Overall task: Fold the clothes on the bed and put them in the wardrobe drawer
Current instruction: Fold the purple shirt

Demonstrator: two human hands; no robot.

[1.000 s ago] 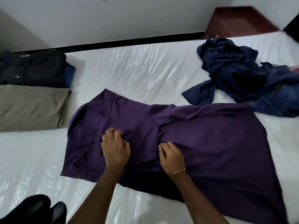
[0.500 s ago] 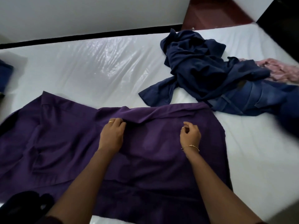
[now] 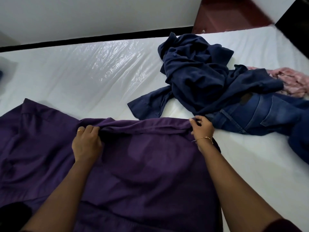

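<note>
Two hands, left hand [image 3: 87,143] and right hand [image 3: 202,129], pinch my purple shirt's [image 3: 142,164] far edge mid-frame; uneven pulling could skew the fold.

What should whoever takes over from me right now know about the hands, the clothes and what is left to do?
Left hand: grips the far folded edge of the purple shirt, near its middle.
Right hand: pinches the same edge at the shirt's right corner.
The purple shirt lies spread on the bed, its fold only begun.
Unfolded, in a heap at the right: navy shirt, jeans, pink garment.
Done: nothing finished shows in this view.
Left: finish folding the purple shirt, fold the heap, put everything in the wardrobe drawer, which is not in view.
</note>
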